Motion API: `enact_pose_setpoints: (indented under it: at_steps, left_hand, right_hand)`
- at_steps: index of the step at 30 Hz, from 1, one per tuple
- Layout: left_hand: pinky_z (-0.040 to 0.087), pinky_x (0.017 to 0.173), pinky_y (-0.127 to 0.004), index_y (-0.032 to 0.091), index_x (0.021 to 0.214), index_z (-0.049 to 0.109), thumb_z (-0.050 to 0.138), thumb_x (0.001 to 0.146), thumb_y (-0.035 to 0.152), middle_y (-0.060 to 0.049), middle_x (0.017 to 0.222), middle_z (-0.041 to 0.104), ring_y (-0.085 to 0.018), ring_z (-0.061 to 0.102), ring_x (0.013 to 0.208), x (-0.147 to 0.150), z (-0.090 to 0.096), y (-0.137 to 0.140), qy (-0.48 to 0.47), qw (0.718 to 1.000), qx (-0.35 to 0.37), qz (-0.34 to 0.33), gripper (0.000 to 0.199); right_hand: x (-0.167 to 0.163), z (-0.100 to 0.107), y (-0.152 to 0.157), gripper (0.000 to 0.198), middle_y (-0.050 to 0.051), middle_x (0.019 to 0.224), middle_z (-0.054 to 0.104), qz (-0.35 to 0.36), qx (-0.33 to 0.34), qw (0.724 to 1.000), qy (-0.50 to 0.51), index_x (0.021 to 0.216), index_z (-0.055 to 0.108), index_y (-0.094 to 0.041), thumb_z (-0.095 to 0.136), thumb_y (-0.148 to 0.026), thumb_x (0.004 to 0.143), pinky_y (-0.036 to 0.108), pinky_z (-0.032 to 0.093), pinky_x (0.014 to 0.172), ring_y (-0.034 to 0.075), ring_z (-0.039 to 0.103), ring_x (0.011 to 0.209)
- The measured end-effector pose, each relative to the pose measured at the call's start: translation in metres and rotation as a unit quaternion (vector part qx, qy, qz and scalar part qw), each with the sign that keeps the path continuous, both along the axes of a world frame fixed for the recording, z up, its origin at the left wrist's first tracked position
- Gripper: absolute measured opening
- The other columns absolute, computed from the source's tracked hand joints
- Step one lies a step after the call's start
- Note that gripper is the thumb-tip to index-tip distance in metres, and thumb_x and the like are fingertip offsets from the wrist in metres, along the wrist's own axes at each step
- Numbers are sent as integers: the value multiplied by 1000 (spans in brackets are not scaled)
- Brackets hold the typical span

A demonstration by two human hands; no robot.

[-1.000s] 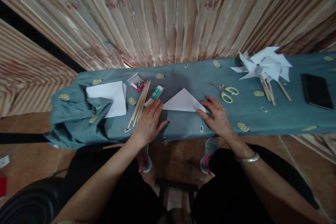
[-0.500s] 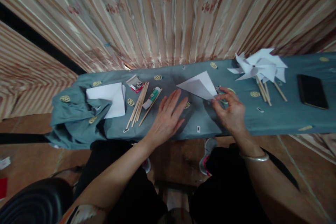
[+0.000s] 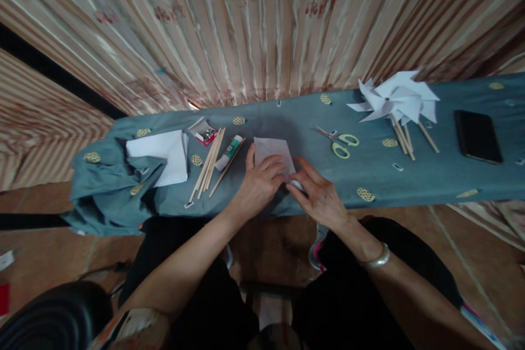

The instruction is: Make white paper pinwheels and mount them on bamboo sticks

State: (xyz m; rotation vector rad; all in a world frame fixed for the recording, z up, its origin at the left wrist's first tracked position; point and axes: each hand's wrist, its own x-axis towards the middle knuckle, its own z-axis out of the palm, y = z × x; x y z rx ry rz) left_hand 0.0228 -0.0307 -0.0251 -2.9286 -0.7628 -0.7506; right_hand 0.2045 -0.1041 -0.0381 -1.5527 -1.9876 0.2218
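A white sheet of paper [image 3: 273,149] lies near the front middle of the cloth, its lower right part folded up. My left hand [image 3: 262,180] holds it from the left, thumb along the left edge and fingers bent over its lower part. At the folded right corner, my right hand [image 3: 318,191] pinches the paper between thumb and fingers. Scissors [image 3: 340,142] with green handles lie to the right of the paper. On the left are a glue stick [image 3: 232,150], several wooden sticks [image 3: 211,164] and an opened small box of metal pins [image 3: 205,132].
A stack of white paper [image 3: 164,147] rests at the left, partly under bunched cloth. White paper pinwheels [image 3: 404,97] on sticks lie at the right, beside a black phone [image 3: 478,136]. A pleated curtain [image 3: 246,27] hangs behind the narrow cloth-covered table [image 3: 410,183].
The paper has come nearer and to the left, turned round, its triangular fold now opened out. My left hand has closed onto it, and my right hand has moved left, uncovering the scissors.
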Motion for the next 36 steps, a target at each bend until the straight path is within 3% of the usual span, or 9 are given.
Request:
enact_pose_setpoints:
  at_steps: [3,6,9,14,18,21,26,32,36]
  left_hand:
    - [15,122,-67,20,92,73,53,97,16,-5,107,75,-23,65,115,-3,-2,4,1,1000,-12,3,21]
    - [22,123,-63,17,96,73,52,97,13,-6,106,76,-21,69,106,-5,-2,1,-7,1000,-14,-10,21]
    - [23,122,-64,17,99,72,49,98,13,-8,109,76,-20,70,107,-9,0,-5,-15,998,-41,-34,23]
    - [14,121,-71,19,101,72,51,99,15,-7,113,76,-21,68,114,-23,2,-14,-41,996,-66,-41,22]
    - [4,121,-72,23,100,72,52,98,15,-2,106,78,-21,69,114,-37,-3,-19,-23,997,-61,-33,22]
    - [1,122,-69,22,102,71,51,98,13,-2,106,78,-19,69,113,-45,-9,-23,-2,998,-54,-43,22]
    - [11,122,-69,19,115,67,50,98,13,-8,131,69,-23,61,126,-48,-18,-22,55,997,-36,-29,25]
    - [13,122,-68,21,110,69,50,99,16,-4,110,77,-22,68,114,-48,-20,-13,35,995,-89,-25,22]
    - [33,117,-60,17,106,69,46,100,17,-7,104,77,-20,71,102,-45,-12,-11,38,988,-148,-1,24]
  right_hand:
    - [11,-1,4,36,15,146,55,8,-35,999,0,126,65,-18,42,-30,101,42,51,109,26,63,125]
    - [26,-5,14,42,14,150,52,15,-48,999,-11,134,61,-19,40,-19,98,45,47,114,28,55,134]
    - [35,-6,22,47,12,155,44,21,-22,999,-26,131,64,-21,41,-8,92,49,45,114,30,47,141]
    - [34,3,17,26,7,160,39,-5,32,996,-83,110,72,-26,52,-18,95,64,35,114,35,20,153]
    - [34,7,0,22,9,153,49,17,36,992,-122,104,71,-24,50,-20,97,60,34,113,32,29,151]
    - [32,3,-11,24,14,150,53,54,46,987,-146,110,68,-20,48,-19,97,57,36,113,31,36,147]
    - [24,-7,-15,30,15,139,63,115,39,979,-165,119,67,-18,46,-13,97,55,38,113,29,51,137]
    - [29,-7,-8,27,10,119,74,109,-45,993,8,111,72,-21,49,-22,97,46,54,97,26,67,112]
    - [32,-1,3,24,5,97,79,42,-129,983,127,97,76,-22,56,-36,95,35,57,82,22,72,89]
